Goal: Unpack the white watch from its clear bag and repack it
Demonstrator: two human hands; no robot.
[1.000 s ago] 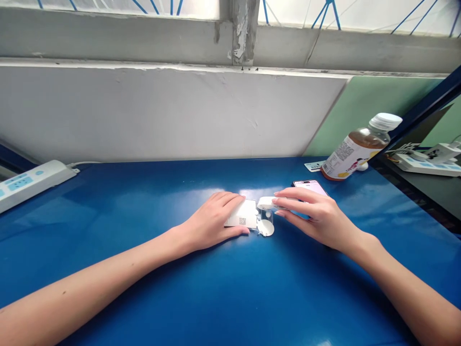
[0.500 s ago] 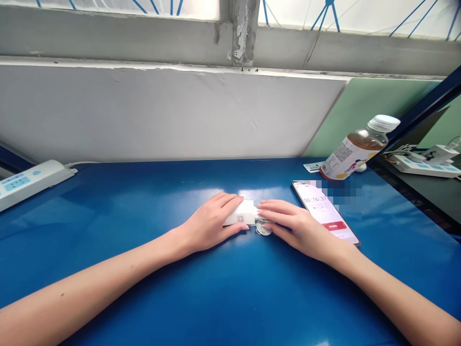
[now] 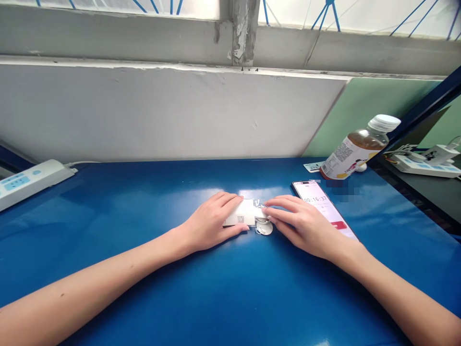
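My left hand (image 3: 215, 222) is closed around a small white box (image 3: 247, 213) lying on the blue table. Its fingers lie over the far side and the thumb along the near edge; a printed square code shows on the box. At the right end, a small white piece (image 3: 260, 213) sticks out, and my right hand (image 3: 300, 223) has its thumb and fingertips closed at that piece's outer end. Just below lies a round white disc (image 3: 264, 228), free of the fingers. Crinkled clear film (image 3: 258, 203) surrounds the box's right end.
A phone (image 3: 322, 204) showing a timer lies partly under my right wrist. Behind it stand a drink bottle (image 3: 355, 149) with a white cap and a small card (image 3: 312, 166). At the far left is a power strip (image 3: 34, 182). A wall closes the table's back.
My right hand has shifted slightly right and away from the box. More of the small white piece and the round disc now shows. My left hand has stayed still on the box.
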